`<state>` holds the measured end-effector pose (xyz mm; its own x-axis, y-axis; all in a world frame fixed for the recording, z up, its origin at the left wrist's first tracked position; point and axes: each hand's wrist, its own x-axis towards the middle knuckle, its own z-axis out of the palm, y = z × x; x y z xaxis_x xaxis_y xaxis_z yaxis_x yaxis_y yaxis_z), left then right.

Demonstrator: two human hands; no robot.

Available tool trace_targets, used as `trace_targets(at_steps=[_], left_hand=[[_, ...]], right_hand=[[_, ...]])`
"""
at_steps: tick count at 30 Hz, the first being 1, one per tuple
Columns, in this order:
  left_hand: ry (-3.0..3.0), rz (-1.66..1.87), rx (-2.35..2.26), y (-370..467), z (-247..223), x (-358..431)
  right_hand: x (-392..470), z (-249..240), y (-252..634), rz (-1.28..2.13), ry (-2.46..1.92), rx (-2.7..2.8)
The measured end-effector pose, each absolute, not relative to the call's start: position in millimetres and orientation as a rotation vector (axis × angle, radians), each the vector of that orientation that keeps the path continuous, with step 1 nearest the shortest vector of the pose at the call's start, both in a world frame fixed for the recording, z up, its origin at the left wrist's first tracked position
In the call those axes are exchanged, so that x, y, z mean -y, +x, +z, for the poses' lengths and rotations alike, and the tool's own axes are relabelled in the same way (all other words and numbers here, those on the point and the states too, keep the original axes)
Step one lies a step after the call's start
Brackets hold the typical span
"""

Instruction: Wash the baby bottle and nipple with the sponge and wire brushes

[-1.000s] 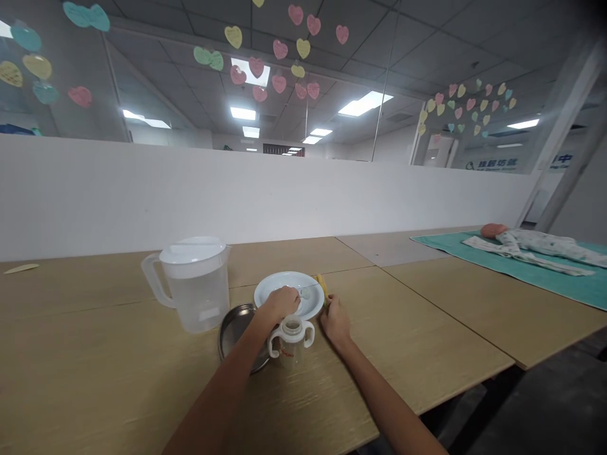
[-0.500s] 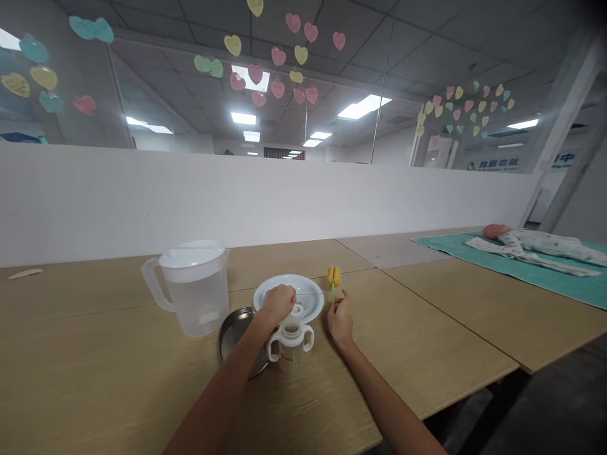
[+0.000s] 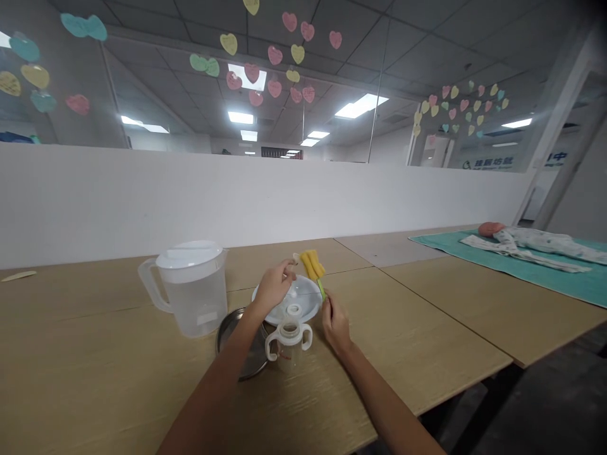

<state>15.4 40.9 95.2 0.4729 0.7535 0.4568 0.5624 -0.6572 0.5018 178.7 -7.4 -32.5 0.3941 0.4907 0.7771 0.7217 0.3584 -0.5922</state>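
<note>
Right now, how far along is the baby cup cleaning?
The two-handled cup stands open on the table, top off. The right hand holds a yellow sponge brush; the left hand lifts a small white piece above the plate. The brush has not entered the cup.

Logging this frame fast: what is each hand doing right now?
Left hand: closed on a small pale part, too small to identify.
Right hand: closed on the yellow sponge brush by its green handle.
</note>
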Motion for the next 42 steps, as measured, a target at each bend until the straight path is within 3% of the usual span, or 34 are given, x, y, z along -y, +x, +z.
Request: trace_targets(at_steps=[9,19,35,42], left_hand=[[1.948,1.249,-0.906,20.9,111.5,-28.8],[1.154,1.136,-0.492,16.2,128.3,-21.0],[1.164,1.193,-0.577,-8.5,134.4,-35.1],[1.265,1.146,-0.581,10.7,124.1,-25.2]], right_hand=[[10.3,-38.6,176.2,-0.288,-1.279,1.358],[13.4,-35.2,174.8,-0.468,-1.331,1.565],[14.0,-34.2,178.6,-0.501,-1.274,1.498],[15.8,-28.3,178.9,-0.694,-1.138,1.508]])
